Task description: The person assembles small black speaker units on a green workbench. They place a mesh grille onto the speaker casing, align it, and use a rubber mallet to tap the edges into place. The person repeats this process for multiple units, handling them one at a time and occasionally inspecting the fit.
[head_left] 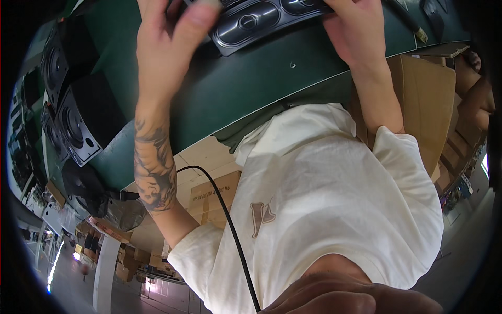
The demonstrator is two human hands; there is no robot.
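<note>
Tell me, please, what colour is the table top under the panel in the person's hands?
Dark green: the table top shows best in the head view, below the black panel.

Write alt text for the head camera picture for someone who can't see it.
Two bare hands, left hand and right hand, hold a grey speaker panel on a dark green table. Black speakers stand at the left; cardboard boxes sit below the table.

a dark plastic panel [256,23] lies flat on the green table [246,89], at the far edge of the view. it is shiny black and grey, with round rings on its front. both ends are hidden under hands.
</note>
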